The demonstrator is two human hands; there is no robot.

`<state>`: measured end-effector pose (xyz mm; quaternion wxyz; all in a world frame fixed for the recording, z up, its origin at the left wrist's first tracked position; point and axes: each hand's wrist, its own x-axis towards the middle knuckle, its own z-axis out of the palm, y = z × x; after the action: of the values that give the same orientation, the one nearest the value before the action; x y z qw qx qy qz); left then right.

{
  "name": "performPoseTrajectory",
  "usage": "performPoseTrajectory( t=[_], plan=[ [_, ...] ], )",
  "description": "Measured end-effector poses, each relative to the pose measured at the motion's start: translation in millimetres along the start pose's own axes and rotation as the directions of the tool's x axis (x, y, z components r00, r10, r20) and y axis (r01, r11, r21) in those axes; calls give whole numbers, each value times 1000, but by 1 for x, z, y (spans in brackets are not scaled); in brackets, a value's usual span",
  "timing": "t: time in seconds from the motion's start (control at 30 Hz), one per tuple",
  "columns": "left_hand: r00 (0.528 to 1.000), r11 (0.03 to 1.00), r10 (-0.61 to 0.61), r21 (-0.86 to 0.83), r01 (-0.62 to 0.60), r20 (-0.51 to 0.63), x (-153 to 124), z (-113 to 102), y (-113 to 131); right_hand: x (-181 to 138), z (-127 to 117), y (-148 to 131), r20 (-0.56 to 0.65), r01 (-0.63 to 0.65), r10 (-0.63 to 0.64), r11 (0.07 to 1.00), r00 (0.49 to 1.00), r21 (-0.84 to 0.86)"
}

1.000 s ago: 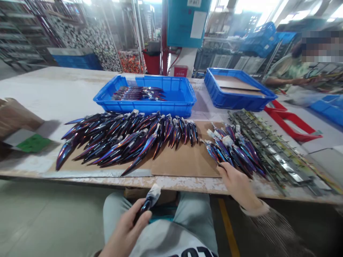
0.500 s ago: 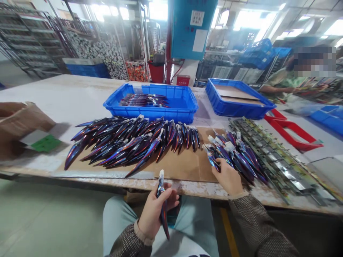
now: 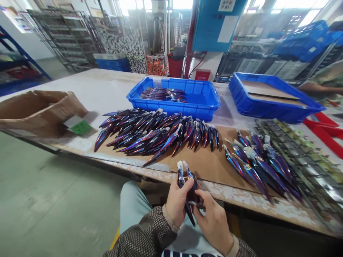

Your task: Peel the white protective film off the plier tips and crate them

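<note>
Over my lap, both hands meet in front of the table edge. My left hand [image 3: 177, 201] is closed round an iridescent blue-purple curved piece [image 3: 180, 177] with a white-wrapped tip, held upright. My right hand [image 3: 213, 219] grips a second such piece [image 3: 190, 178] right beside the first, the two touching. A large fan of the same pieces [image 3: 158, 134] lies on a brown cardboard sheet [image 3: 206, 164] on the table. A smaller heap of them [image 3: 257, 162] lies to the right.
A blue tray [image 3: 174, 103] with a few pieces stands behind the fan; another blue tray [image 3: 273, 107] holds cardboard. Metal racks [image 3: 297, 153] lie at right. A cardboard box [image 3: 34, 110] and green card [image 3: 79, 127] sit at left. Another person's arm [image 3: 318, 85] shows far right.
My right hand left the right heap with a piece and came to my left hand over my lap. The view swung left.
</note>
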<state>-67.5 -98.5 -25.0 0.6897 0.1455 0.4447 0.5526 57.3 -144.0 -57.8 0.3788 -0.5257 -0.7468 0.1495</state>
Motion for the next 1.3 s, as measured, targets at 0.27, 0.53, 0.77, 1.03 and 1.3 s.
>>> performPoseTrajectory(
  t=[0.27, 0.53, 0.77, 1.03, 1.3],
  plan=[
    [997, 998, -30, 65, 25, 73, -12, -38, 17, 16, -27, -7, 567, -652, 342, 534, 749, 539],
    [981, 989, -113, 114, 96, 160, -31, -52, 29, 15, -28, -18, 758, -740, 230, 508, 610, 441],
    [990, 984, -45, 174, 20, 137, -42, -51, 28, 15, -29, -28, 761, -723, 200, 525, 617, 449],
    [993, 955, 15, 292, -49, 118, -49, -51, 30, 11, -29, -30, 782, -765, 208, 457, 588, 454],
    [951, 833, 231, 462, -303, 205, -63, -51, 35, -7, -22, -39, 798, -827, 244, 283, 551, 485]
  ],
)
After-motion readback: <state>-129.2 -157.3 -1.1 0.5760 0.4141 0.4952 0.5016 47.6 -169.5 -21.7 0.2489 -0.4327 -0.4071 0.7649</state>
